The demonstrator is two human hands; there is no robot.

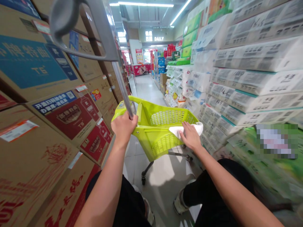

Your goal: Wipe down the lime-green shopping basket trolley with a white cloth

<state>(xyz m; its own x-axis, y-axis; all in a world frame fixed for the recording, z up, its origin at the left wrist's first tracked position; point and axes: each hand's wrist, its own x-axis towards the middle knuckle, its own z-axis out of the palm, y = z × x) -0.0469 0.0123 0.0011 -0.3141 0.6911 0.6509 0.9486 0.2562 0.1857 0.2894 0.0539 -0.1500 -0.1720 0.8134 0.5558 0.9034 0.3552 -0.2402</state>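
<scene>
Viewing through the head camera, I log two black trouser legs and pale shoes nearest, one at each side of the lower frame. Close at upper left, the gray handle tops a metal post running down to the yellow-green cart basket.

Left hand: fingers wrapped closed around the foot of the post, where it meets the basket. Right hand: fingers extended and slightly bent over a white cloth, thumb set apart; the palm side is hidden, so I cannot tell how firmly they have hold of it. The cloth lies over the basket rim, at the corner to the right in view, its folds showing to both sides of the hand.

Position: the basket stands mid-frame on casters, over a tiled floor. To the left I record stacked cardboard boxes with price tags; to the right, white wrapped packs, partly blurred, and green packs below. Farther along the aisle: blue boxes, a red display, and beyond, a sign reading "DAILY".
</scene>
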